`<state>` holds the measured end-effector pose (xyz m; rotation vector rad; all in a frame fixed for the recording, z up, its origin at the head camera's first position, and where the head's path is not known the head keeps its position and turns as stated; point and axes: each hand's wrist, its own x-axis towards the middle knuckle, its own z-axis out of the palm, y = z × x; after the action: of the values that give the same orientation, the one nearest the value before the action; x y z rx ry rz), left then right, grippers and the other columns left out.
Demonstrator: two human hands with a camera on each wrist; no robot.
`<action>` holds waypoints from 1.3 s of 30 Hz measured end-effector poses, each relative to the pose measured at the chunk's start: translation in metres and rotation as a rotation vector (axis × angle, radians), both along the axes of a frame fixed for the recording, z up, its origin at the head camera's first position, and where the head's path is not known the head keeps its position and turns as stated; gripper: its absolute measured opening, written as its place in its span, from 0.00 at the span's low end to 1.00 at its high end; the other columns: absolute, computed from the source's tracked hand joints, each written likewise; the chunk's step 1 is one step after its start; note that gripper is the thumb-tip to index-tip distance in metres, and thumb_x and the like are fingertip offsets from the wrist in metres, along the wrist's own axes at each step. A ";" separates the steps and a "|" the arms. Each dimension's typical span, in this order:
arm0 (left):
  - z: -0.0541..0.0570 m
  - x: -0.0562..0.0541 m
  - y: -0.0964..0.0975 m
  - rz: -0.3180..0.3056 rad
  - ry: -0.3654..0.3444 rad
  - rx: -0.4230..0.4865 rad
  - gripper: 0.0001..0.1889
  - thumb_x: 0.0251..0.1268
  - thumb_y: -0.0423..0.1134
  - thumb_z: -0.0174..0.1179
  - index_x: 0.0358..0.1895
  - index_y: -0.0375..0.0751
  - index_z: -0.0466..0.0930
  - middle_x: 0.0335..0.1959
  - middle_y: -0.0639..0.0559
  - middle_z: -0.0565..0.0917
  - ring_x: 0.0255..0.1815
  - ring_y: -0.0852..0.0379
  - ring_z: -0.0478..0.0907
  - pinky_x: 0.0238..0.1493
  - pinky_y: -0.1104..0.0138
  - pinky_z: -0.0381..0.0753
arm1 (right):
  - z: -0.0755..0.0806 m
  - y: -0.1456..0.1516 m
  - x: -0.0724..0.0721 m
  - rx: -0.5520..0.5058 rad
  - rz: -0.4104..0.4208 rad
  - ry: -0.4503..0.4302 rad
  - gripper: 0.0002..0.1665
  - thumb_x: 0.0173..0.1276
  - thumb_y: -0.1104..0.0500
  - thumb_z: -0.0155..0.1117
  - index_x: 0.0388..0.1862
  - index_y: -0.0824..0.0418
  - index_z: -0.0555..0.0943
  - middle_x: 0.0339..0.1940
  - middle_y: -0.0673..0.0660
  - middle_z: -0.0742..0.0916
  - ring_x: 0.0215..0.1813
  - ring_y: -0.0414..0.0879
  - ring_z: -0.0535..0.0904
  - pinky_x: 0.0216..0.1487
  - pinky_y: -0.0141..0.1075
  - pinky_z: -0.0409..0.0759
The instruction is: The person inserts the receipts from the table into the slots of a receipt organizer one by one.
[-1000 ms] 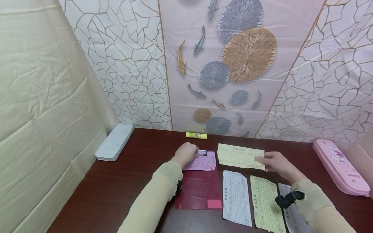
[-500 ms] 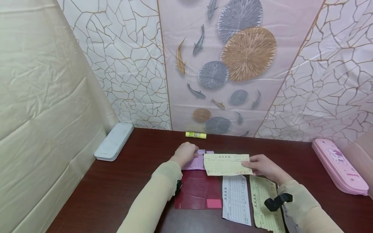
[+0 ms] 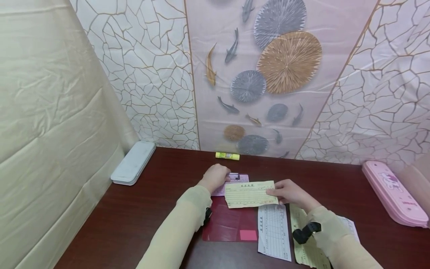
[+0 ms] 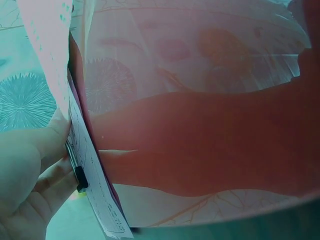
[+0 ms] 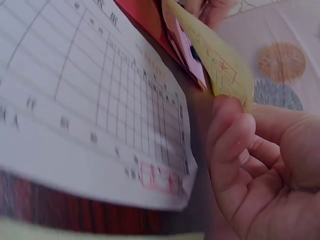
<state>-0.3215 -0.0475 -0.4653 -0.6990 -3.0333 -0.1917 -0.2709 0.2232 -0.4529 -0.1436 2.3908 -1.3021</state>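
Over the dark red clip folder (image 3: 221, 220), my right hand (image 3: 291, 192) pinches a pale yellow receipt slip (image 3: 251, 195) by its right end between thumb and fingers. The slip overlaps a pink receipt slip (image 3: 220, 191) at the folder's top. My left hand (image 3: 216, 177) grips the folder's top left at its metal clip (image 3: 235, 176). In the left wrist view, thumb and fingers sit around the black-ended clip (image 4: 79, 175), beside the papers and the see-through red sheet (image 4: 200, 140). The right wrist view shows the yellow slip (image 5: 220, 57) bent upward from my fingertips.
Right of the folder lie a white receipt slip (image 3: 273, 231) and a yellow-green one (image 3: 307, 254), with another white slip (image 3: 351, 226) partly under my right forearm. A yellow glue stick (image 3: 227, 156) lies at the back. A pale pencil box (image 3: 133, 163) stands left, a pink pencil case (image 3: 394, 194) right.
My right hand has carried the yellow slip leftward and slightly toward me, from beside the folder to over the pink slip. My left hand has stayed at the clip.
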 end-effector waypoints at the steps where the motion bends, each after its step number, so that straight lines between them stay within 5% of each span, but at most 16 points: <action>1: 0.000 0.000 0.000 0.002 0.001 0.001 0.08 0.61 0.46 0.64 0.39 0.48 0.86 0.36 0.57 0.86 0.42 0.58 0.81 0.47 0.65 0.78 | -0.001 -0.003 0.000 0.002 -0.012 -0.006 0.19 0.64 0.52 0.66 0.43 0.68 0.83 0.25 0.53 0.83 0.22 0.42 0.73 0.23 0.32 0.72; 26: 0.001 0.002 -0.001 -0.008 0.005 0.003 0.12 0.61 0.47 0.63 0.43 0.47 0.86 0.40 0.56 0.86 0.45 0.57 0.81 0.52 0.66 0.77 | -0.007 -0.059 -0.001 -0.030 -0.179 -0.131 0.17 0.64 0.56 0.66 0.45 0.69 0.81 0.25 0.55 0.84 0.19 0.41 0.74 0.22 0.29 0.76; 39: 0.004 0.003 0.000 -0.016 -0.019 0.026 0.08 0.63 0.45 0.61 0.38 0.46 0.86 0.36 0.56 0.86 0.42 0.58 0.81 0.48 0.67 0.79 | -0.008 -0.071 -0.003 -0.033 -0.196 -0.124 0.17 0.63 0.56 0.67 0.42 0.69 0.81 0.23 0.54 0.84 0.17 0.41 0.74 0.20 0.29 0.76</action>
<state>-0.3181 -0.0477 -0.4613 -0.7242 -3.0381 -0.2391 -0.2739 0.1525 -0.4610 0.1615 2.3255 -1.3939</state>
